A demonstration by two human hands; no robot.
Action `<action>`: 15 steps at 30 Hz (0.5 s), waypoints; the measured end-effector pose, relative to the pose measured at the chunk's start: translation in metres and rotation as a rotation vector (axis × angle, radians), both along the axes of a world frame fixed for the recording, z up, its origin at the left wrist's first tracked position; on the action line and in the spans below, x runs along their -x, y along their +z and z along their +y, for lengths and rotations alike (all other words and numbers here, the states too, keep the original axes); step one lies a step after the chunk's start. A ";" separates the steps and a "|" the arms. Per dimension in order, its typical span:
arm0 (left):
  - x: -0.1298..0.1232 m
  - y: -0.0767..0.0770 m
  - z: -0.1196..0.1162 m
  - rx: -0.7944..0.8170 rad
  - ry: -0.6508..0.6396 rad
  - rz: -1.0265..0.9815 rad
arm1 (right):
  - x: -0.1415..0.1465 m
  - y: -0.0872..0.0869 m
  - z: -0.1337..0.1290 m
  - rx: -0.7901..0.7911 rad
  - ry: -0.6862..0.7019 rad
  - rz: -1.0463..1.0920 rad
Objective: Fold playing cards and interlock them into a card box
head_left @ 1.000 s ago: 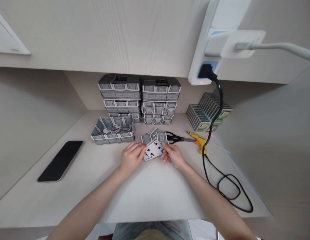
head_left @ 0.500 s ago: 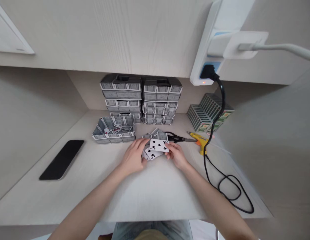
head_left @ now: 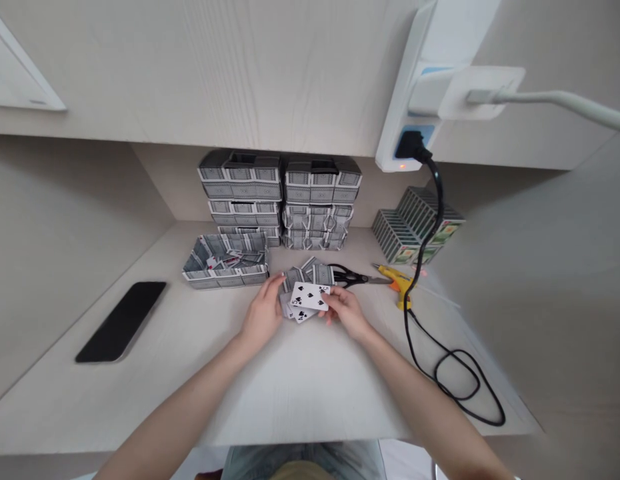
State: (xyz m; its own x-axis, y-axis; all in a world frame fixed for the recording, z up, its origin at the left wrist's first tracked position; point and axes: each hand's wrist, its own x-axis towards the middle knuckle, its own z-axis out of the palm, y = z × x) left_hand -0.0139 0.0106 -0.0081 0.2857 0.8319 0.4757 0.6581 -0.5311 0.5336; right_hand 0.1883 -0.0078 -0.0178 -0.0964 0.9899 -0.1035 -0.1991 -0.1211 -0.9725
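Observation:
A five of spades playing card is pinched at its right edge by my right hand. Under it a few face-up cards overlap, among them a four of spades. My left hand is at the left side of these cards, fingers stretched forward and holding nothing that I can see. Just beyond the hands, several face-down grey-backed cards lie loosely together. An open-topped box made of cards stands beyond my left hand, with loose card pieces inside.
Stacked card-built boxes stand against the back wall. Scissors and a yellow glue gun lie to the right, with a black cord trailing. Card packs are at back right; a phone is at left.
The five of spades has moved slightly left and nearer me with my right hand, over the other cards. My left hand has drawn slightly left, its fingers off the card.

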 end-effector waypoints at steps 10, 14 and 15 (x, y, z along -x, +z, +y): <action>-0.018 0.002 -0.027 -0.349 -0.456 0.079 | 0.011 0.004 -0.010 -0.084 0.232 0.079; -0.019 0.003 -0.023 -0.408 -0.375 0.042 | 0.009 0.006 -0.010 -0.063 0.198 0.077; -0.017 0.004 -0.022 -0.409 -0.344 0.035 | 0.008 0.007 -0.009 -0.062 0.183 0.072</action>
